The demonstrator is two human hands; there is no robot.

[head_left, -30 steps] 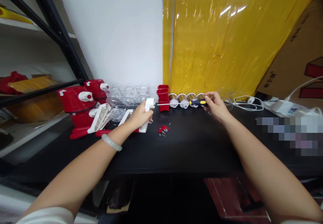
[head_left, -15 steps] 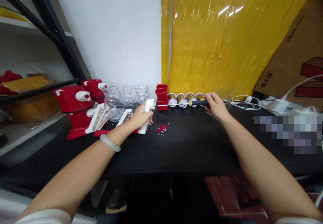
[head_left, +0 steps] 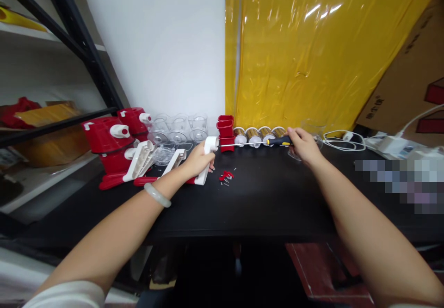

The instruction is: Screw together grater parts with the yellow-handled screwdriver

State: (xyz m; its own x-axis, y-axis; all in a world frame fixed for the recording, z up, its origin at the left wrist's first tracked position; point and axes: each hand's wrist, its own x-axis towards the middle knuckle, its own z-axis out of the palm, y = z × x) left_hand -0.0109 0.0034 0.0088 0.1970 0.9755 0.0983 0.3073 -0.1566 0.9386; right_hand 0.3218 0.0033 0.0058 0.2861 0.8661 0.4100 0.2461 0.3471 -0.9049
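My left hand (head_left: 196,162) is closed around a white crank handle (head_left: 211,144), whose round end points to the right and whose red grip lies low by the table. In my right hand (head_left: 305,147) is a screwdriver (head_left: 278,141) with a black and yellow handle, held level. Its long shank reaches left to the round end of the crank handle; the tip's exact seat is hidden. Below, on the black table, lie several small screws (head_left: 226,181) and small red pieces (head_left: 227,175). Two more white crank handles (head_left: 138,161) with red grips lie left of my left hand.
Red machine bodies (head_left: 107,137) stand at the left, beside clear plastic cups (head_left: 178,125). Stacked red parts (head_left: 226,130) and several metal grater drums (head_left: 254,136) line the back. White cables (head_left: 343,140) and a power strip (head_left: 391,145) lie at the right.
The view has shifted slightly, so the scene sits a little further right. Both hands keep their holds, with the screwdriver still up against the crank handle's round end.
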